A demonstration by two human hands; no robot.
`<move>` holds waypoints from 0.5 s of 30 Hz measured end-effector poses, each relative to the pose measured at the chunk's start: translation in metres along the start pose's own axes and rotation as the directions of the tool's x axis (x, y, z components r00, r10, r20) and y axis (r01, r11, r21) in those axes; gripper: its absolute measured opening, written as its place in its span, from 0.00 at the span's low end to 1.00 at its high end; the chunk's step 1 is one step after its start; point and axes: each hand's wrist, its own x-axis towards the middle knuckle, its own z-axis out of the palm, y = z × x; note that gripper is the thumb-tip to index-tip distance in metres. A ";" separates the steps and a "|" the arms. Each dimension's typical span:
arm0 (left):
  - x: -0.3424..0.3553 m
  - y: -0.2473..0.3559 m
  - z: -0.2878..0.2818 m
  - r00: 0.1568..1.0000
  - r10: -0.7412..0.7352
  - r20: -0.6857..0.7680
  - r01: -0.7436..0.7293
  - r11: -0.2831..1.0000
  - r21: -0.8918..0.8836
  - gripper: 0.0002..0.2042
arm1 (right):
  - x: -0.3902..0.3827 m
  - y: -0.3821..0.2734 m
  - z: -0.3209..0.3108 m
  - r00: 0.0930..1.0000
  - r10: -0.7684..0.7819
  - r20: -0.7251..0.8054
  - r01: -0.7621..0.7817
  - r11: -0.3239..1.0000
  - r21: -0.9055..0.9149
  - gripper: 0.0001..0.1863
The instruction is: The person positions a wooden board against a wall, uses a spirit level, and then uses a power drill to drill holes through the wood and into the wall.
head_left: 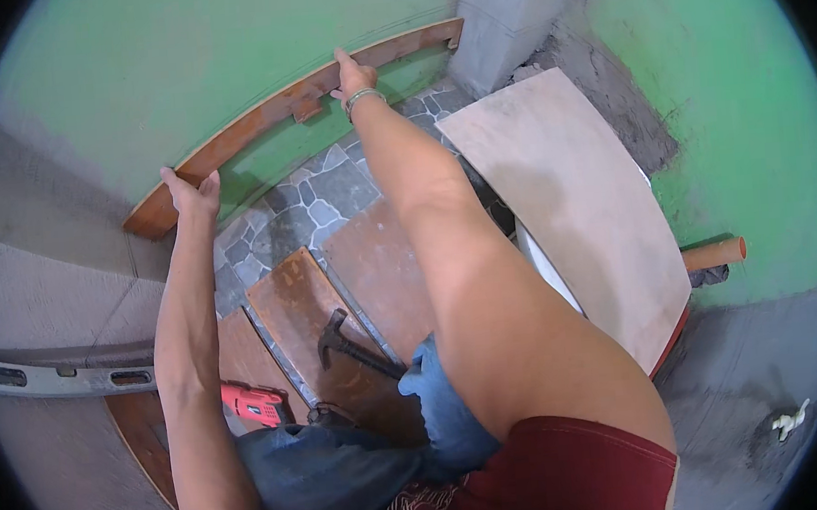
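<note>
A long, narrow brown wooden board [258,128] lies along the green wall, with a small block on its lower side near the middle. My left hand [191,190] grips it close to its left end, thumb and fingers at its edges. Farther right, my right hand [354,74], with a bracelet at the wrist, is closed on the same board past its middle. The board's right end reaches the grey column [506,21]. Below my arms a claw hammer [353,346] and a red power tool [253,403] rest on brown panels [303,310].
A grey spirit level [57,376] stands out at the left behind my forearm. To the right is a large pale plywood sheet [564,178]. An orange pipe [716,252] and a white fitting [791,421] stick out on the right. Stone-patterned flooring [329,196] runs below the board.
</note>
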 end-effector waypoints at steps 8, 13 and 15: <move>0.006 -0.004 -0.012 0.999 -0.034 -0.012 0.033 0.999 -0.042 0.44 | -0.009 -0.004 0.003 0.999 -0.021 0.039 0.023 0.999 -0.046 0.41; 0.004 -0.006 -0.008 0.999 -0.038 -0.038 0.041 0.995 0.088 0.48 | 0.006 -0.007 -0.009 0.992 -0.022 0.126 0.028 0.999 -0.045 0.47; 0.007 -0.002 -0.009 0.999 -0.028 -0.038 0.031 0.996 0.081 0.48 | 0.004 -0.007 -0.006 0.994 -0.018 0.104 0.024 0.998 -0.051 0.50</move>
